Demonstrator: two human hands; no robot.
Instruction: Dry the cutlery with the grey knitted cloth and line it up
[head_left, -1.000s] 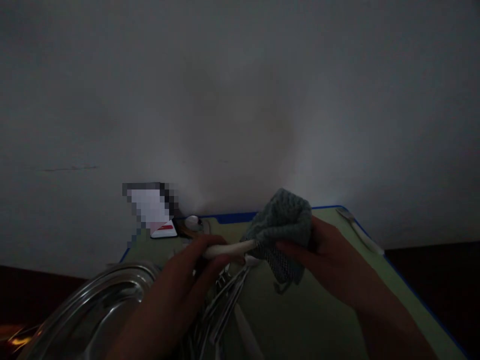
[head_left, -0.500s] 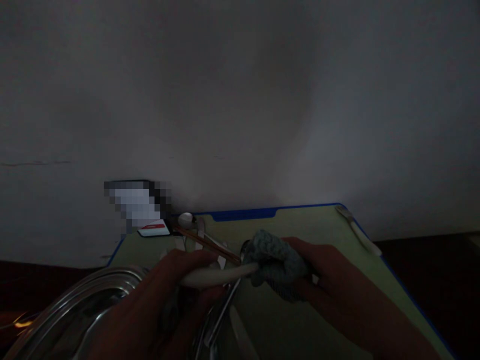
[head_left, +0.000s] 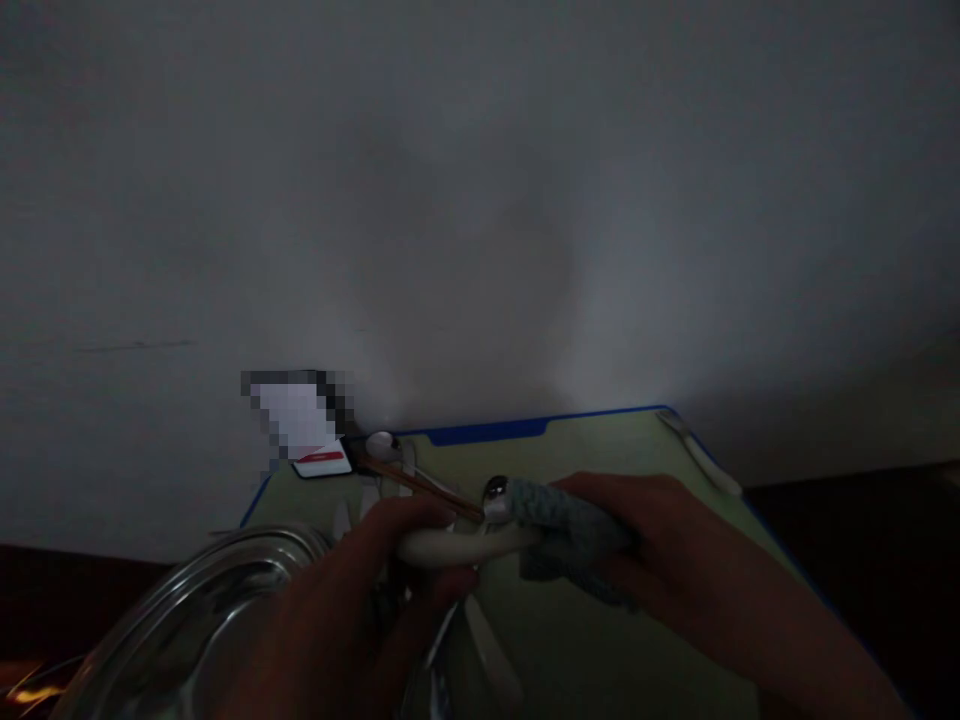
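My left hand (head_left: 367, 600) is closed around the thick white handle (head_left: 457, 547) of a piece of cutlery, held level above the board. In my right hand (head_left: 645, 530) a grey-green cloth (head_left: 570, 525) is pinched around the other end of that piece, so its head is hidden and I cannot tell its kind. Just behind the cloth a shiny spoon bowl (head_left: 496, 498) shows. Below my hands lies another white handle (head_left: 493, 655), beside blurred metal cutlery (head_left: 439, 660).
On the green board (head_left: 600, 450) with a blue rim lie wooden chopsticks (head_left: 420, 482), a spoon (head_left: 384, 446) and, at the right edge, a white-handled fork (head_left: 701, 455). A steel bowl (head_left: 142, 610) stands at the left. A phone (head_left: 322, 458) leans by the wall (head_left: 480, 200).
The view has shifted slightly, and both hands appear a little further right. The cloth has slid outward along the cutlery, and the spoon bowl behind it shows more fully.
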